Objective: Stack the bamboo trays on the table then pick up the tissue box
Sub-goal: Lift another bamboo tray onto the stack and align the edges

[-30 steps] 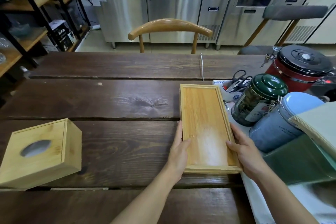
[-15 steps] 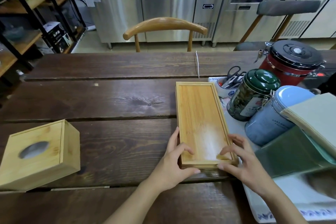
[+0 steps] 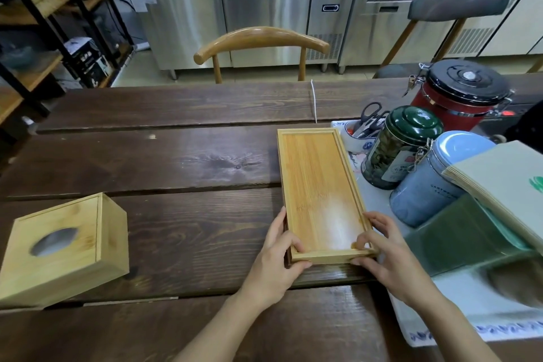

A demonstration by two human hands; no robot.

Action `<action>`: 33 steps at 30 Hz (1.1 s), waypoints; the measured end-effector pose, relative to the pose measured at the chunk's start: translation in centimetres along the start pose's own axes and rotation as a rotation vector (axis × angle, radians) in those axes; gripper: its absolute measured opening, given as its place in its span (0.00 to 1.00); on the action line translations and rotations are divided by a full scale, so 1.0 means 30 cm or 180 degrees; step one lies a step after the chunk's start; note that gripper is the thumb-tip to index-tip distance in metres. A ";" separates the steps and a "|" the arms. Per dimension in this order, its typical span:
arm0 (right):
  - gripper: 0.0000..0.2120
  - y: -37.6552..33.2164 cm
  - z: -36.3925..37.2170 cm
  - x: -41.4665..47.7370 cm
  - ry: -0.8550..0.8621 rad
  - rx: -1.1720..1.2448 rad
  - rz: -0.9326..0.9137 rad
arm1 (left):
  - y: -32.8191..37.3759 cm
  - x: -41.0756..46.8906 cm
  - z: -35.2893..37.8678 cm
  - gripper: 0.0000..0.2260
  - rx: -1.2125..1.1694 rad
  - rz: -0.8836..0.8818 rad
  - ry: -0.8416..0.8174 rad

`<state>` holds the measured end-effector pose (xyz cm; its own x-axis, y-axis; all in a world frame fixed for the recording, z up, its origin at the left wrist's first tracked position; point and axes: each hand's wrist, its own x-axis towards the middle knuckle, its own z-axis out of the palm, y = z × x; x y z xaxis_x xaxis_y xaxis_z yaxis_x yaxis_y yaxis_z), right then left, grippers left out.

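Observation:
A long bamboo tray (image 3: 317,185) lies on the dark wooden table (image 3: 164,161), right of centre; I cannot tell if another tray lies under it. My left hand (image 3: 276,258) grips its near left corner, thumb on the front edge. My right hand (image 3: 385,256) grips the near right corner, fingers curled over the rim. A bamboo tissue box (image 3: 61,247) with an oval opening stands at the near left, apart from both hands.
Right of the tray stand a green tin (image 3: 399,147), a grey-blue jar (image 3: 435,179), a red canister with black lid (image 3: 458,94) and a cup with scissors (image 3: 364,132). A stack of paper (image 3: 505,185) lies at the right edge. A wooden chair (image 3: 261,41) faces the far side.
Both hands slid from the tray's long sides down to its near corners and curled around the front edge. The tray has stayed in about the same place.

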<state>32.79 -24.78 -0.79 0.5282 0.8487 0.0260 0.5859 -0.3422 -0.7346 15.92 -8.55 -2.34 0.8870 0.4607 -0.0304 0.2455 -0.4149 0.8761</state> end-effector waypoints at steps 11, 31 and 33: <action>0.14 -0.023 -0.003 -0.022 0.0112 -0.0124 0.0217 | -0.020 -0.005 0.014 0.16 0.0026 -0.0009 0.0082; 0.15 -0.026 0.002 -0.029 0.0153 -0.0331 0.0255 | -0.032 -0.018 0.034 0.20 0.0203 -0.0065 0.0279; 0.14 -0.034 -0.003 -0.028 0.0088 -0.0360 0.0222 | -0.030 -0.021 0.035 0.20 0.0243 -0.0026 0.0307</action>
<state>31.79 -25.18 -0.01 0.5858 0.8105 -0.0026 0.6120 -0.4445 -0.6541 15.55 -9.31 -3.61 0.8440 0.5361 0.0124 0.2848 -0.4678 0.8367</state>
